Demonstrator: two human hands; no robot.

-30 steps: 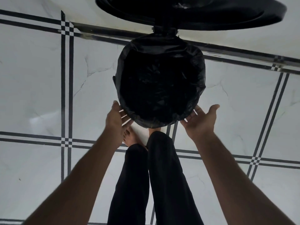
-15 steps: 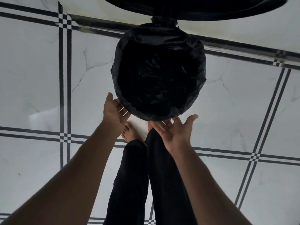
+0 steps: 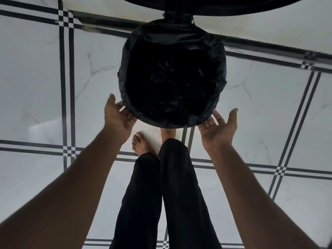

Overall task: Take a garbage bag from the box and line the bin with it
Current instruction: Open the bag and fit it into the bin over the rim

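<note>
Your right hand [image 3: 218, 131] has swung back out from under the bin [image 3: 172, 123]; both it and left hand [image 3: 117, 115] open, garbage bag [image 3: 172, 76] looks seated.

The garbage bag [image 3: 172, 81] is thin black plastic film — crinkled, with a faint sheen along its folded-over edge. The bin lid [image 3: 224, 4] above it looks like smooth black plastic with a dull gloss. The floor [image 3: 36, 78] is polished white marble-look tile — glossy, grey-veined, with black inlaid stripes; the trousers [image 3: 176, 194] are matt black cloth
</note>
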